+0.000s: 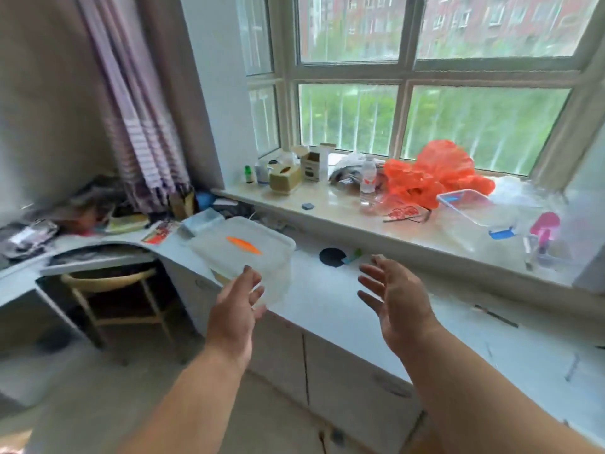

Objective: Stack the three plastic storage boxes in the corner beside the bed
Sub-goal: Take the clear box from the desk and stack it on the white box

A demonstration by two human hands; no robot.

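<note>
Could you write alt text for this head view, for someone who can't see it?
Two open hands, left and right, reach toward a translucent box on a white counter below a cluttered windowsill.

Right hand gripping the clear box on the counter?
No. The right hand is open in the air, apart from the clear box near the left hand.

Whole frame motion-blurred. Left hand [237, 301] covered the near corner of the translucent storage box [248, 249]; contact could not be confirmed. Orange mark on lid [244, 244] unreadable, possibly a label. Second clear box [471, 208] on the sill partly hidden by the orange bag [435, 173]. Both forearms cut off at bottom edge.
</note>
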